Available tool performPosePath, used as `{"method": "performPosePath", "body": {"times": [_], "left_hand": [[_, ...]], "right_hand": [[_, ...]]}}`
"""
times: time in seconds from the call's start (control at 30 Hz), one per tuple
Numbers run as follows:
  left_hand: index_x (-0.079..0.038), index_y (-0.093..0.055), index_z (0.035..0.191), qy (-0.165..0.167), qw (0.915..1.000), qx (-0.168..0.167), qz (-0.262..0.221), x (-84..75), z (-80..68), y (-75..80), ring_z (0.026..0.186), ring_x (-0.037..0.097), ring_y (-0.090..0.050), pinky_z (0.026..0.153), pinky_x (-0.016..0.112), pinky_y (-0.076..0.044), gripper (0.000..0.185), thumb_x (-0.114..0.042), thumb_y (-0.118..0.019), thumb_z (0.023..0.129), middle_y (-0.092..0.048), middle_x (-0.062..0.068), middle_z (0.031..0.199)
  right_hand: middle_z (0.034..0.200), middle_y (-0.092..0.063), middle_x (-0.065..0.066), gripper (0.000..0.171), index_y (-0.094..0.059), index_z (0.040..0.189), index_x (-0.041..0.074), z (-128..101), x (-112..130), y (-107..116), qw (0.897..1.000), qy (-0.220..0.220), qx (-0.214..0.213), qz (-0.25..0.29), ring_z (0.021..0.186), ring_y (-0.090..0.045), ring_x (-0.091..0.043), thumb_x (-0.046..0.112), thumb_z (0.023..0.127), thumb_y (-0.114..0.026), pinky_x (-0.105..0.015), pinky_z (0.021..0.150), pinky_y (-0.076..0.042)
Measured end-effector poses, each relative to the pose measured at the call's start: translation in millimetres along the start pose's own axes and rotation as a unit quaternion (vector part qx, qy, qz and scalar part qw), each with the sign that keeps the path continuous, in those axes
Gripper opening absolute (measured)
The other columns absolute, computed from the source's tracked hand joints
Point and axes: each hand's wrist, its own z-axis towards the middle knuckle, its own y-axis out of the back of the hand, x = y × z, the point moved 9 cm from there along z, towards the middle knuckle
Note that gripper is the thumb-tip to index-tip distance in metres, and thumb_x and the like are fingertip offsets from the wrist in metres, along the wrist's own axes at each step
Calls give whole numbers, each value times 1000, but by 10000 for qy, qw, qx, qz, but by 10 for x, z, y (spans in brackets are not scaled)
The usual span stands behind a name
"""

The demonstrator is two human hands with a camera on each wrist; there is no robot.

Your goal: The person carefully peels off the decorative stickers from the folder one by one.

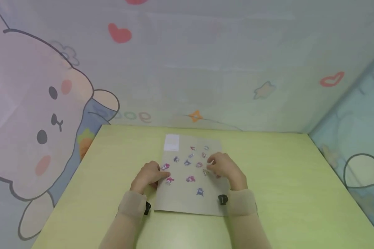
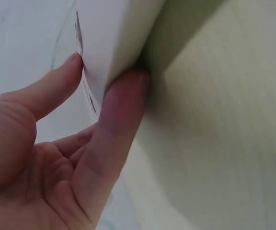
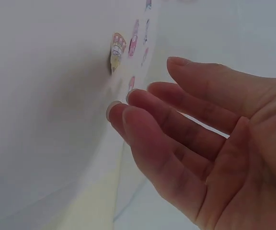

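A grey-white sheet of paper [image 1: 177, 199] with several small cartoon stickers [image 1: 190, 178] lies on the table. My left hand [image 1: 149, 174] pinches its left edge; in the left wrist view the thumb [image 2: 63, 79] rests on the sticker side and a finger [image 2: 121, 108] is tucked beneath. My right hand [image 1: 222, 167] hovers over the right part of the sheet, beside a sticker [image 1: 205, 172]. Its fingers [image 3: 176, 120] are loosely bent with nothing between them, and in the right wrist view one sticker [image 3: 117, 50] stands slightly off the surface.
A white square [image 1: 172, 143] sits at the sheet's top left corner. The yellow-green table [image 1: 293, 186] extends on both sides. Behind it hangs a pale cloth backdrop [image 1: 205, 69] printed with hearts and a cartoon bear. Each wrist wears a band with a small black camera [image 1: 223, 199].
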Motion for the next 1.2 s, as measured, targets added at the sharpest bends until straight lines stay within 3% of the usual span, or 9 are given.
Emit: {"method": "performPosePath", "body": {"times": [0.23,0.57,0.73,0.93,1.2], "left_hand": [[3,-65,90,-14,9987,428,274,-3,64,-7,58,21,-67,59,32,-54,30,-27,-72,90,-66,10,70],[2,-61,84,-212,9993,173,243,-87,67,-3,56,22,-66,55,32,-53,29,-22,-78,85,-65,11,71],[2,-62,85,-239,9994,134,230,-54,150,18,57,21,-66,57,32,-53,29,-22,-78,84,-65,10,71],[2,-62,88,-202,9993,142,292,-8,169,-10,58,20,-66,59,31,-51,29,-22,-77,85,-65,9,72],[2,-61,88,-234,9988,15,424,-60,136,-10,58,20,-65,58,31,-49,28,-22,-76,86,-63,9,73]], "right_hand": [[88,-63,-9,29,-65,115,-3,-50,-23,-22,9999,-51,-77,-64,63,-59,-21,9,88,-66,-32,60,-51],[96,-64,-12,31,-64,117,-2,-96,-68,-102,9999,-99,1,-141,61,-59,-19,7,88,-67,-31,59,-51],[96,-64,-12,31,-65,117,-2,-64,-40,-109,9996,55,-107,-246,67,-59,-19,4,86,-66,-31,58,-51],[100,-66,-12,25,-68,110,1,-40,19,-168,9976,246,-176,-616,84,-61,-23,6,86,-68,-38,74,-53],[89,-64,-7,9,-68,96,4,-24,34,-186,9953,433,-262,-824,77,-58,-20,6,87,-68,-36,72,-51]]}}
